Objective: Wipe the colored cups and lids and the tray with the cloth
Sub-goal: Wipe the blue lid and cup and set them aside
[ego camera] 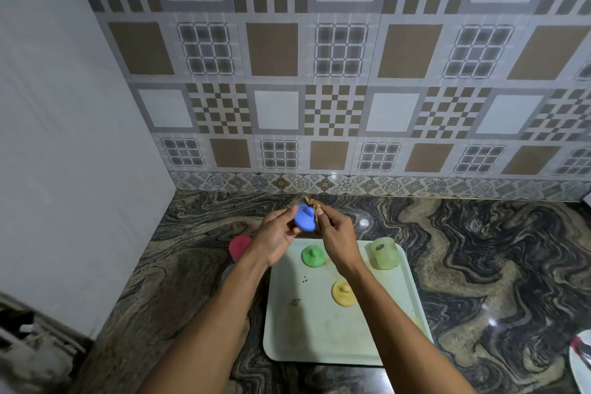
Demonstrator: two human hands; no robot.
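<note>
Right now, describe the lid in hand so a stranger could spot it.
Find the pale tray on the counter. Above its far edge the left hand holds the blue lid. It alone is lifted; the green lid and yellow lid lie on it.

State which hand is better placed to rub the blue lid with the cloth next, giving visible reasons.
Right. The right hand pinches the cloth beside the blue lid, while the left hand grips the lid, so it is occupied steadying it.
</note>
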